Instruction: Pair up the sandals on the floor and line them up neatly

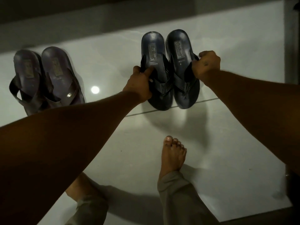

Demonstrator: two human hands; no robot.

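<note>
Two dark thong sandals (glossy, labelled insoles), side by side, hands gripping straps

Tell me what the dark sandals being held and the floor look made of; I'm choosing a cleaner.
The dark sandals look like smooth leather or a synthetic imitation: soft sheen on the footbeds, stitched straps, a stamped label. Which of the two, I cannot tell. The floor looks like glazed tile: glossy, reflecting a lamp, with a grout line.
</note>
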